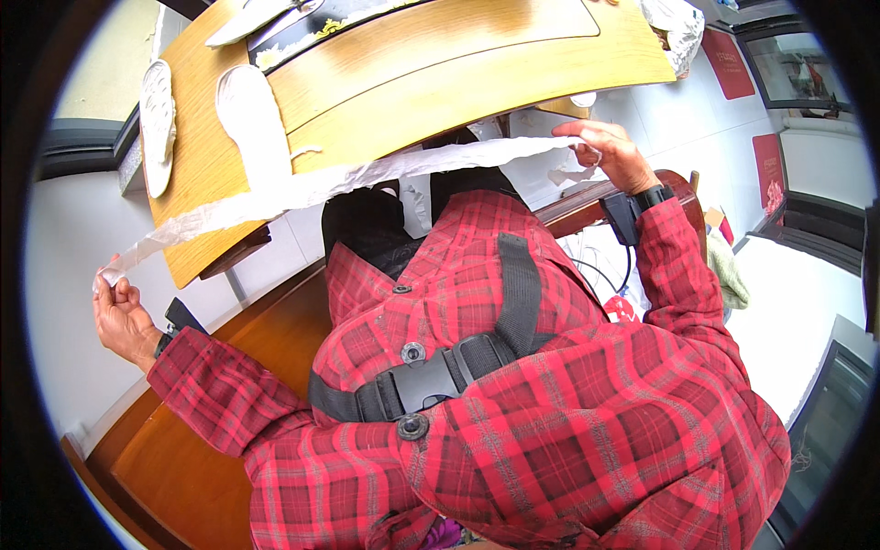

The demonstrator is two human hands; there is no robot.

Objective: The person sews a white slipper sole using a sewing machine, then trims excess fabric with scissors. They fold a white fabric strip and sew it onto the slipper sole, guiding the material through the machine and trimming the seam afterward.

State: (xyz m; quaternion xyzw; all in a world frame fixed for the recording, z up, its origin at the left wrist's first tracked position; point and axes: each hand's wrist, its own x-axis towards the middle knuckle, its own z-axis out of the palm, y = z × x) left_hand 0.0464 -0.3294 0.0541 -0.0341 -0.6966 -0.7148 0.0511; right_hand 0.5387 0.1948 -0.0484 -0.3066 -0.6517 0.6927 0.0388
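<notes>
A long, wrinkled strip of thin white cloth or film [357,177] stretches between my two hands across the near side of the table. At the lower left, my left hand [124,316] pinches one end of it. The other end is gripped in my right hand [612,151], and a short loose tail hangs below those fingers. Behind the strip lies a white shoe sole or insole [254,124], its near end partly covered. A second white sole [158,130] with a bumpy surface rests by the table's left edge. Another white sole-like piece [251,22] is farther back.
The wooden table [440,103] carries a black panel with gold floral decoration [323,31]. A white plastic bag [677,34] sits by its right corner. I am on a wooden bench [185,447]. A black cable [624,271] hangs from my right wrist device.
</notes>
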